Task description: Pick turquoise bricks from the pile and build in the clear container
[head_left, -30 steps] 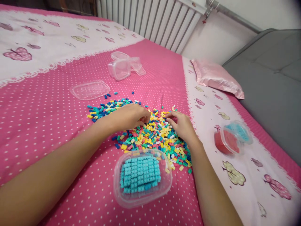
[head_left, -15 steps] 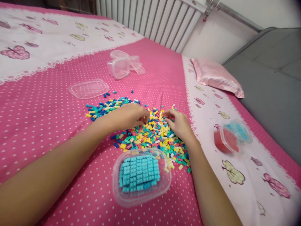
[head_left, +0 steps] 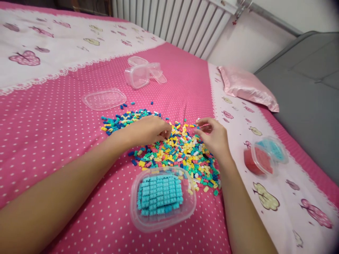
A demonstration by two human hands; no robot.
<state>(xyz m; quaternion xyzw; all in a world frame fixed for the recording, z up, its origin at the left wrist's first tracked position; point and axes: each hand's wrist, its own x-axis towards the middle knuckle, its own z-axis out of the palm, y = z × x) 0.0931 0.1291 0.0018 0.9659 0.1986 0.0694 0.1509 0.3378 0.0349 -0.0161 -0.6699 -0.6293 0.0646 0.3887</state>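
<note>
A heap of tiny coloured bricks (head_left: 174, 151) in yellow, green, blue and pink lies on the pink dotted bedspread (head_left: 53, 123). My left hand (head_left: 148, 129) rests on the heap's left part, fingers curled down and pinched into the bricks. My right hand (head_left: 214, 135) hovers just above the heap's right edge, fingers curled in a pinch; what they hold is too small to make out. In front of the heap stands a clear plastic tub (head_left: 185, 215) with light blue bricks (head_left: 160, 194) packed flat inside.
A clear lid (head_left: 103, 99) lies behind the heap, with empty clear tubs (head_left: 144, 72) farther back. At the right, two closed tubs hold red bricks (head_left: 258, 160) and blue bricks (head_left: 274, 148). A pink pillow (head_left: 246, 88), a radiator (head_left: 174, 21) and a grey sofa (head_left: 309, 88) border the bed.
My right hand has lifted off the heap and shifted slightly right, fingers pinched. My left hand has stayed on the bricks. The view moved a little.
</note>
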